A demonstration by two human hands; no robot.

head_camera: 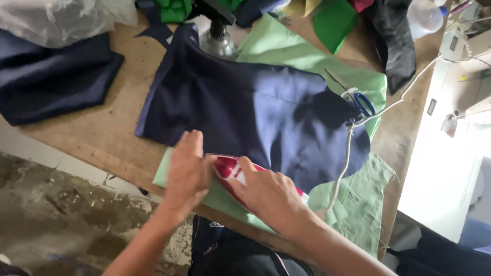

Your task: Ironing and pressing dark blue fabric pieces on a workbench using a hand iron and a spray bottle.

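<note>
A navy blue cloth piece (245, 107) lies spread over a light green cloth (302, 56) on a wooden table (102, 133). My right hand (271, 197) is closed around a red and white electric iron (230, 168) at the cloth's near edge. My left hand (188, 171) lies flat with fingers together, just left of the iron's nose, pressing on the navy cloth's edge. A white cord (348, 153) runs from the iron across the fabric toward the right.
Blue-handled scissors (360, 102) lie on the cloth at right. A folded navy cloth (46, 76) and a clear plastic bag (51, 18) sit at the far left. A spray bottle (217, 38), green scraps (332, 20) and black cloth (396, 41) line the back. A white sewing machine (450, 128) stands right.
</note>
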